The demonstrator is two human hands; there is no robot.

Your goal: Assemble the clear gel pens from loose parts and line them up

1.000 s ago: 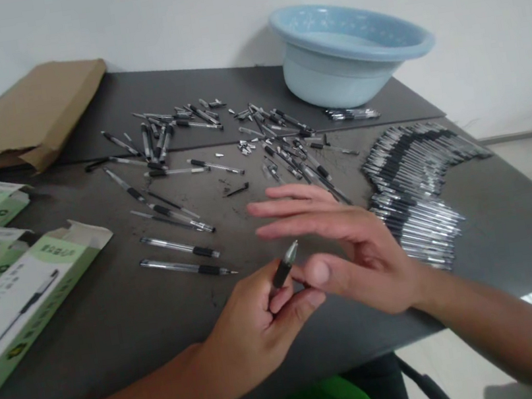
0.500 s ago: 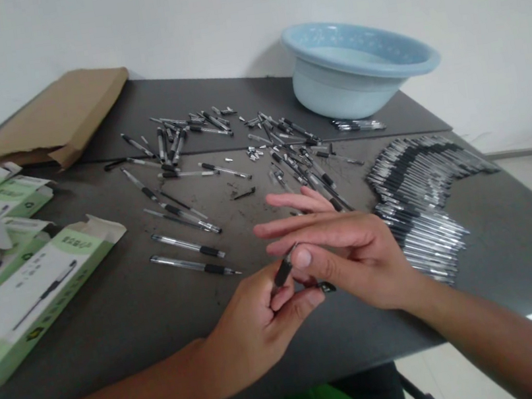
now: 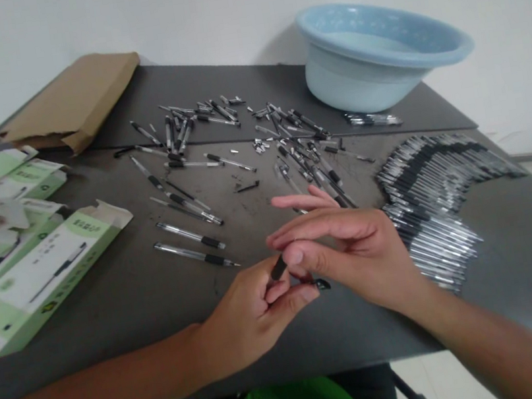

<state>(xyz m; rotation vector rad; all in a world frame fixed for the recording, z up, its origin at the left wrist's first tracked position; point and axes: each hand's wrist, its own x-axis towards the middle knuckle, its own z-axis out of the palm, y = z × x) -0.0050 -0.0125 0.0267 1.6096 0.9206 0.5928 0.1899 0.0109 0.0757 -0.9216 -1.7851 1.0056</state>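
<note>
My left hand [image 3: 246, 316] is closed around a pen, whose black grip [image 3: 278, 268] shows above the fingers; the rest of the pen is hidden in the hand. A small glossy black piece [image 3: 322, 284], which looks like a pen cap, sticks out past my left thumb. My right hand [image 3: 359, 239] meets the left one, with thumb and index finger pinched at the upper end of the pen and the other fingers stretched out. Two pens, one a clear pen with a bare tip [image 3: 197, 254], lie on the table just left of the hands.
Loose pens [image 3: 181, 135] and small pen parts [image 3: 260, 145] are scattered mid-table. On the right, many pens lie side by side in a curved row [image 3: 434, 168]. A blue basin [image 3: 368, 81] stands behind them. Green-white boxes [image 3: 52, 278] and a brown carton [image 3: 75, 98] occupy the left.
The camera view has shifted a little, so the table items appear displaced. Both hands stay together on the pen, and my right fingertips have curled slightly closer over it.
</note>
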